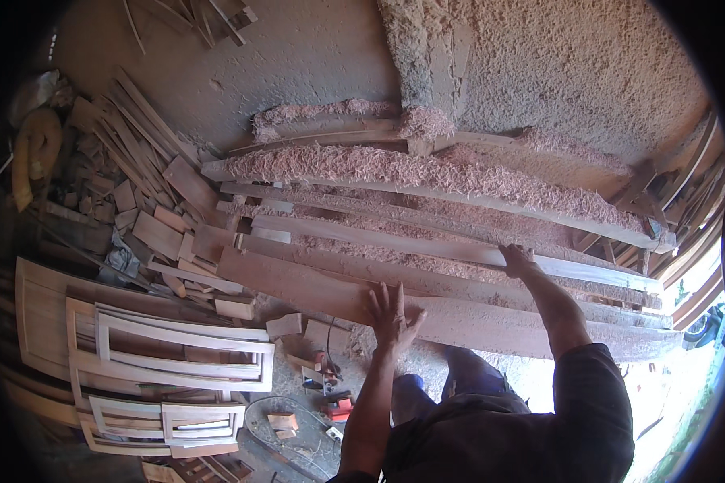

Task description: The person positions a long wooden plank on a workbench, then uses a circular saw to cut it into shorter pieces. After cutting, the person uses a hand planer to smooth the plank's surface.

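Note:
Several long wooden boards lie side by side in front of me. My left hand (393, 318) is over the wide reddish-brown plank (483, 320) nearest me, its fingers spread and nothing in its grasp. Farther out and to the right, my right hand (520, 261) is closed over the edge of a narrow pale board (403, 241). Its fingertips are partly hidden. Between these two boards lies another brown plank (346, 268). Beyond them, a thick beam (540, 213) carries a heap of pinkish wood shavings (362, 165).
At the left are piled offcuts (157, 233), leaning wood strips (141, 121) and a yellow hose (36, 149). Pale wooden frames (185, 370) are stacked at the lower left. A red power tool (340, 409) and a cable (254, 423) lie on the floor near my legs. A rough wall (556, 72) stands behind.

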